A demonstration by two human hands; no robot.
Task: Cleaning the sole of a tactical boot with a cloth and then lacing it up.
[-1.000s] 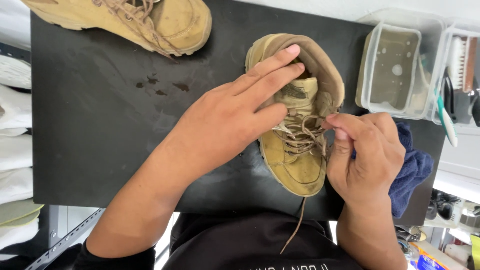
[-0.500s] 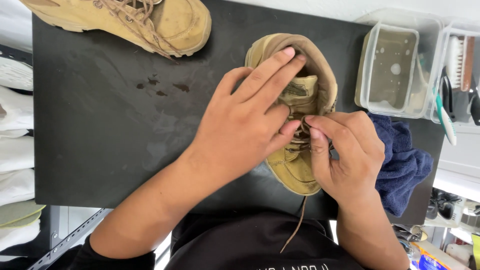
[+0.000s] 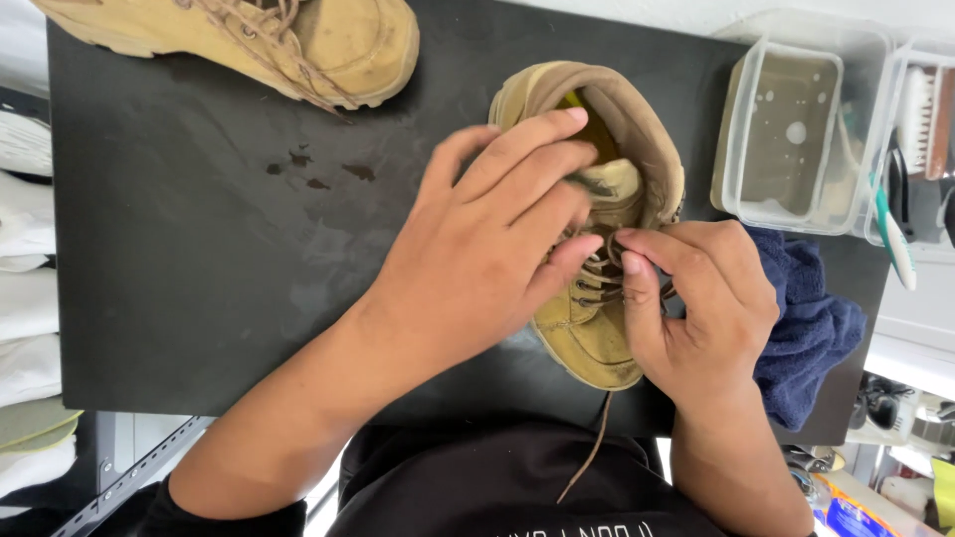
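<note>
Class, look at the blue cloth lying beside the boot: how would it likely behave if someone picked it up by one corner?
The blue cloth lies bunched in soft folds, so it would probably hang limp rather than hold its shape. It looks thick like towelling, so likely easy to grip, not slippery. One edge sits under the right hand, so it might drag there.

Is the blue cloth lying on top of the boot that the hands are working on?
No, the blue cloth lies on the black mat beside the boot, right of the right hand.
</note>
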